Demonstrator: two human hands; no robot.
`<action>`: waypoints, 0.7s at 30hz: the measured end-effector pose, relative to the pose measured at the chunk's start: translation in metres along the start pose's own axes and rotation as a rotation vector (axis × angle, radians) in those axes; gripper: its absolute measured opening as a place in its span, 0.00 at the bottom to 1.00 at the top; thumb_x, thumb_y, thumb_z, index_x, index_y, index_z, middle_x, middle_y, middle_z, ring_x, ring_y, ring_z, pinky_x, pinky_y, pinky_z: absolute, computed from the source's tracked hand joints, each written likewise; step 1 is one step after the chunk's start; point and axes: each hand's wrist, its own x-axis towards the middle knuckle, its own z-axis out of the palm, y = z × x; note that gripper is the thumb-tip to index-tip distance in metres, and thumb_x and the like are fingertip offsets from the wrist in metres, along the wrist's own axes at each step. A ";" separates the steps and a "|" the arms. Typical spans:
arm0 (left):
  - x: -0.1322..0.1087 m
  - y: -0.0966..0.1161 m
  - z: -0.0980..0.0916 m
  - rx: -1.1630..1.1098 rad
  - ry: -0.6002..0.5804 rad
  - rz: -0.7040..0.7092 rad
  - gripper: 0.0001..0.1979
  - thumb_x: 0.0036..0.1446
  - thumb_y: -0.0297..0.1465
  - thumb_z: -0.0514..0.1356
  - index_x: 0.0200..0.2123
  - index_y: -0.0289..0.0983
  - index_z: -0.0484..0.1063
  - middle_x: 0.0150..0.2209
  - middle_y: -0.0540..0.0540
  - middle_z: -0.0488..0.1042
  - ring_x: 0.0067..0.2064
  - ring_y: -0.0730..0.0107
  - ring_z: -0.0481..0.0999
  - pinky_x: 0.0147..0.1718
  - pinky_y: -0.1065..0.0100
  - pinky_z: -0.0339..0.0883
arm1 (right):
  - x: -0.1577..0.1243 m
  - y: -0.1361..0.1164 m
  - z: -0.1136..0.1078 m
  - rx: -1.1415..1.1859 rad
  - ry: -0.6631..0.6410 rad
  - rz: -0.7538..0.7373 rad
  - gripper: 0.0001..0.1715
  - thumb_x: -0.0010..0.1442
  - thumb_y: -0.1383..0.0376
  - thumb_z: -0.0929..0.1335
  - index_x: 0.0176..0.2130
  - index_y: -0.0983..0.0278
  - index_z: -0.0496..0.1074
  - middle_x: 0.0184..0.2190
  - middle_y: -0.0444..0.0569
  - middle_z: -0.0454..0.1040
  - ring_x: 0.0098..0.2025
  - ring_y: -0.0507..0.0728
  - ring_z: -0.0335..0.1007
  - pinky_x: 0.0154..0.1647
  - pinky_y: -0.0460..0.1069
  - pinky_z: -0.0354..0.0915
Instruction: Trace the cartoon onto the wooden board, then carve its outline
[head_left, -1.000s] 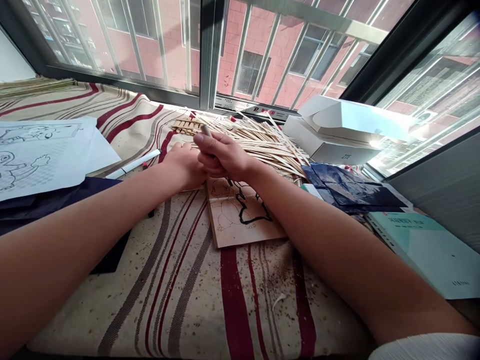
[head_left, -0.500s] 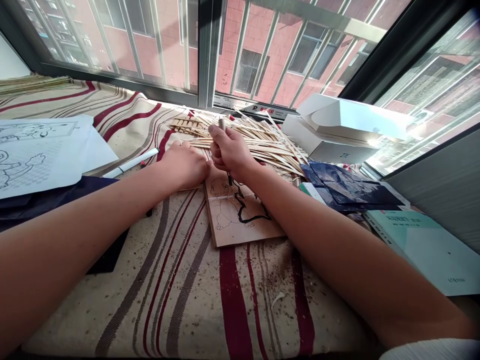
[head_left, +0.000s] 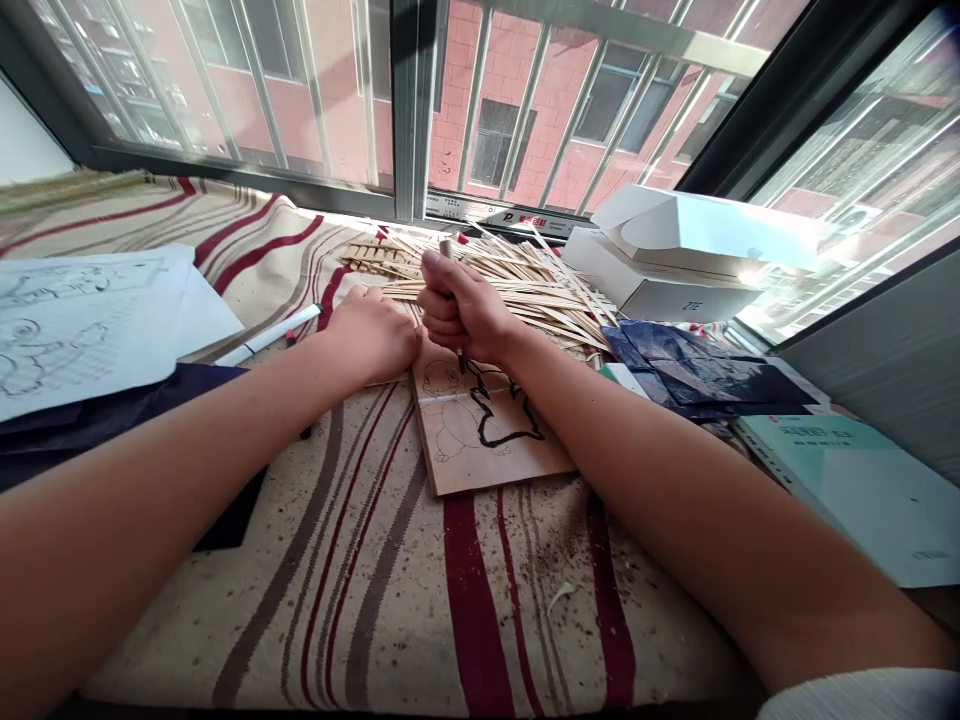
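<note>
The right hand (head_left: pixel 461 310) is clamped around a slim carving tool (head_left: pixel 448 248), its tip down on a wooden board (head_left: pixel 487 450) with a drawn cartoon outline, just below that hand. The left hand (head_left: pixel 371 335) lies open at the board's upper-left edge, apart from the right, near a white marker (head_left: pixel 270 335). A heap of wooden sticks (head_left: pixel 517 285) lies just beyond both hands.

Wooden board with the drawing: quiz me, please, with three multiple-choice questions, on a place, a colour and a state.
1. Where are the thin wooden sticks? A) Beyond the wooden board B) Under it C) On the paper
2. The board's thick outline is: A) red B) black C) blue
3. The right hand is: A) open B) gripping a slim pen-like tool C) flat

1 A: they lie on the board's far side.
2 B: the line is plainly black.
3 B: it closes round the tool.
</note>
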 end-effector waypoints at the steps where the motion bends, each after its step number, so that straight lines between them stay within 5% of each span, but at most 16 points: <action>1: -0.001 0.002 -0.003 0.039 -0.025 -0.016 0.19 0.68 0.30 0.53 0.36 0.34 0.85 0.35 0.30 0.83 0.49 0.39 0.79 0.51 0.43 0.64 | 0.000 0.001 0.000 0.000 0.007 -0.004 0.28 0.81 0.55 0.58 0.28 0.57 0.47 0.15 0.31 0.46 0.16 0.46 0.31 0.14 0.41 0.38; 10: -0.004 0.011 -0.011 0.138 -0.079 -0.027 0.18 0.67 0.29 0.55 0.41 0.38 0.86 0.46 0.34 0.86 0.50 0.47 0.79 0.52 0.50 0.64 | 0.000 -0.002 0.003 -0.109 -0.075 0.044 0.30 0.79 0.52 0.63 0.28 0.57 0.50 0.15 0.31 0.50 0.16 0.45 0.34 0.14 0.41 0.39; 16: -0.005 0.015 -0.013 0.149 -0.046 -0.060 0.20 0.68 0.29 0.53 0.34 0.33 0.85 0.35 0.31 0.84 0.45 0.44 0.81 0.47 0.50 0.66 | -0.003 -0.012 0.005 -0.107 0.014 -0.076 0.33 0.77 0.43 0.63 0.27 0.57 0.50 0.16 0.31 0.46 0.17 0.46 0.32 0.14 0.43 0.37; 21: -0.007 0.018 -0.016 0.159 -0.045 -0.052 0.19 0.66 0.26 0.52 0.36 0.32 0.85 0.37 0.30 0.85 0.42 0.44 0.83 0.44 0.51 0.68 | -0.002 -0.014 0.003 -0.117 0.045 -0.107 0.33 0.76 0.40 0.63 0.28 0.57 0.52 0.17 0.33 0.48 0.18 0.47 0.32 0.15 0.45 0.36</action>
